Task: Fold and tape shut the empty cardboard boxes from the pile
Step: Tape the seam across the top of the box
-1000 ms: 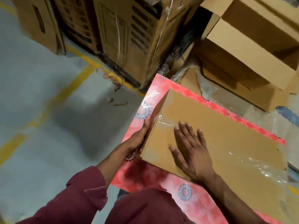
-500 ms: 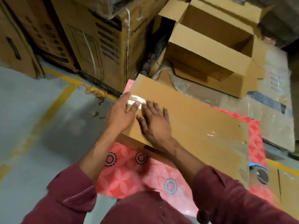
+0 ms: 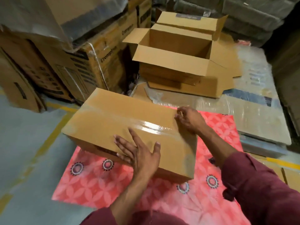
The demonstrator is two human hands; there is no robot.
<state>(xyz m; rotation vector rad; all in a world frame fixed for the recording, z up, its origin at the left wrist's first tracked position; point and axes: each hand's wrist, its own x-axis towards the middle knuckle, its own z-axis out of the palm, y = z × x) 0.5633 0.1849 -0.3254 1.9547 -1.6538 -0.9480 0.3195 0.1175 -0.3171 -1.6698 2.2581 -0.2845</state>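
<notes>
At far left, stacked printed cartons (image 3: 90, 62) stand on the grey floor (image 3: 24, 143) with its yellow line – storage, apart from the work.

Next, the closed cardboard box (image 3: 113, 125) lies on its broad face on a pink patterned mat (image 3: 103, 189), which probably keeps it off the bare floor. A strip of clear tape (image 3: 146, 125) runs along the seam of the top flaps, glossy toward the right end and harder to trace toward the left.

The left hand (image 3: 138, 153) lies flat on the near part of the top, fingers spread and straight, its grip released – it grasps nothing. The flat palm appears meant to pin the flaps level and keep the light, empty box from sliding while the other end is worked.

Further right, the right hand (image 3: 190, 120) sits at the box's right end, where the tape meets the edge. Its fingers are curled there, but motion blur hides whether they pinch the tape or press it over the corner, so I cannot tell the state of that grip. In my judgement the seam on this box is nearly sealed.

Behind, to the right, an open cardboard box (image 3: 175, 54) with its flaps up rests on flattened cardboard (image 3: 203, 90) – likely the pile awaiting folding.
</notes>
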